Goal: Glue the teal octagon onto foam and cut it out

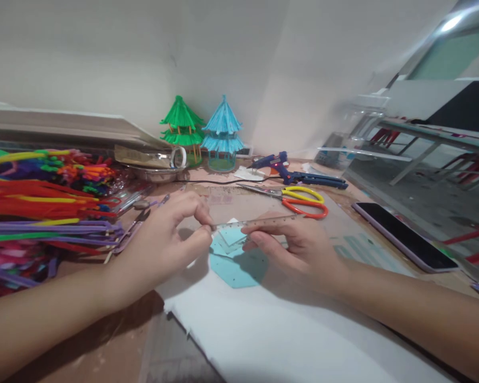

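**A:** so it's a cluttered desk (115,340) pushed up against a plain pale wall, with a big white sheet (263,330) laid over the near part. What's sitting on the sheet?

**B:** a light blue paper hexagon (233,268), about in the middle. Everything else I'll place off that. A clear ruler (259,221) lies across its far edge, touching it.

**A:** and the hands?

**B:** left hand (165,242) is just left of the hexagon, fingers curled, thumb and forefinger pinched shut on the left end of the ruler. Right hand (293,244) is just right of it, fingers mostly stretched out and pressing flat on the ruler and the paper, not gripping anything.

**A:** what's around it?

**B:** well left of the hexagon there's a big pile of colored pipe cleaners (43,207). Behind it, scissors (299,201) with yellow and orange handles, and a blue glue gun (291,171) further back. Way behind, by the wall, two little model pagodas, one green (181,127) and one blue (222,133), side by side. Off to the right, a phone (405,235) lying face up, screen dark.
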`<state>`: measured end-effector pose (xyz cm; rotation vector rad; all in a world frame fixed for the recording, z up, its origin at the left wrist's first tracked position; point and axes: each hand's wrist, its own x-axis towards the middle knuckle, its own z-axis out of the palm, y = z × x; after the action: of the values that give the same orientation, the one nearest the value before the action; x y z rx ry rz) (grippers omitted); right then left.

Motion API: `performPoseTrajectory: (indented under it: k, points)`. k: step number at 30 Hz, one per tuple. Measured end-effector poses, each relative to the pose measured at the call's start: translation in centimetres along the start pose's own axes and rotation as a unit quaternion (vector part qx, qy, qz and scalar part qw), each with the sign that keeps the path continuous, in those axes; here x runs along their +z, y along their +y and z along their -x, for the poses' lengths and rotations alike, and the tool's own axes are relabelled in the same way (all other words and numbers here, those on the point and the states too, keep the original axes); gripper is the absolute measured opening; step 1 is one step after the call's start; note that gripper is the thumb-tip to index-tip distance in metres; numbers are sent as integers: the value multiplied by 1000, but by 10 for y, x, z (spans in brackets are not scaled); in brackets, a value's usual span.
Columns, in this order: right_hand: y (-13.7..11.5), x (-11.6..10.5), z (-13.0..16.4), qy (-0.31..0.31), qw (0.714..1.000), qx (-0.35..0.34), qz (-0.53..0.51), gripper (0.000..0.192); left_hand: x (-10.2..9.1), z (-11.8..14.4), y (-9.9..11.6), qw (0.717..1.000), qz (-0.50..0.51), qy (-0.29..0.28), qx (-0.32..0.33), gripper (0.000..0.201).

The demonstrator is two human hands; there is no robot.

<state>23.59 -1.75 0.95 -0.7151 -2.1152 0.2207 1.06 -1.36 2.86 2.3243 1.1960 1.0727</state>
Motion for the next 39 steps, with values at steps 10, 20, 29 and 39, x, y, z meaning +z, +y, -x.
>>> performPoseTrajectory:
  k: [10,20,29,39]
  points:
    - [3,1,1,61,997,36,-19,23,-3,-8,-6,997,-71,-8,12,12]
    - [4,0,-2,47,971,175,-156,15,-6,-8,0,997,9,-24,-68,30]
    - [-4,-6,0,22,1000,-6,9,20,2,-8,7,947,209,-56,-238,24]
    - [-4,-9,1,-14,999,-30,42,24,6,-4,4,930,271,-89,-232,3]
